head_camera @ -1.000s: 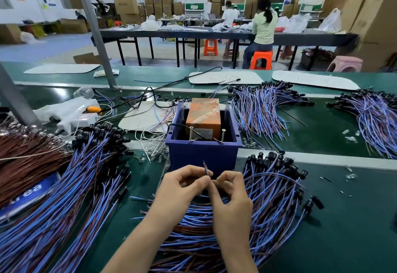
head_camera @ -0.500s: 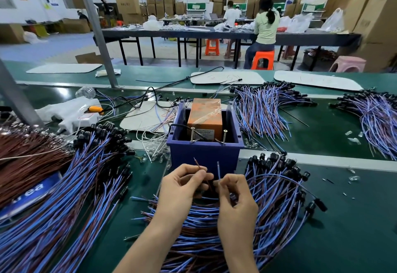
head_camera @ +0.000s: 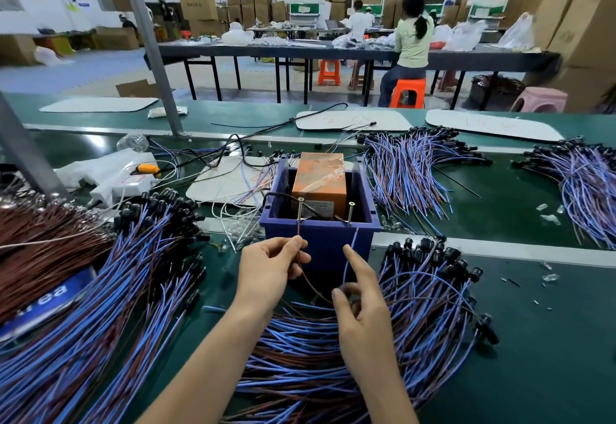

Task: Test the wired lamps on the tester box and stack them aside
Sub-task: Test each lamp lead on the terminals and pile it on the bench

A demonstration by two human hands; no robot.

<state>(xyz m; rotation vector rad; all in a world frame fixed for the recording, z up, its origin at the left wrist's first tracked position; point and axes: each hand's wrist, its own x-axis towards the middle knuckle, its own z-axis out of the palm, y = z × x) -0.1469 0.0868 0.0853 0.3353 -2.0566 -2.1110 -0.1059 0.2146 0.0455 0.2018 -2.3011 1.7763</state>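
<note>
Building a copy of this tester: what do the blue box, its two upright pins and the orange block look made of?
Blue box: moulded plastic, matt, thick even walls. Pins: bare metal, shiny, apparently threaded screws with round heads. Orange block: core unclear, wrapped in glossy, wrinkled clear tape.

Green bench: wired lamp piles, blue tester box.
</note>
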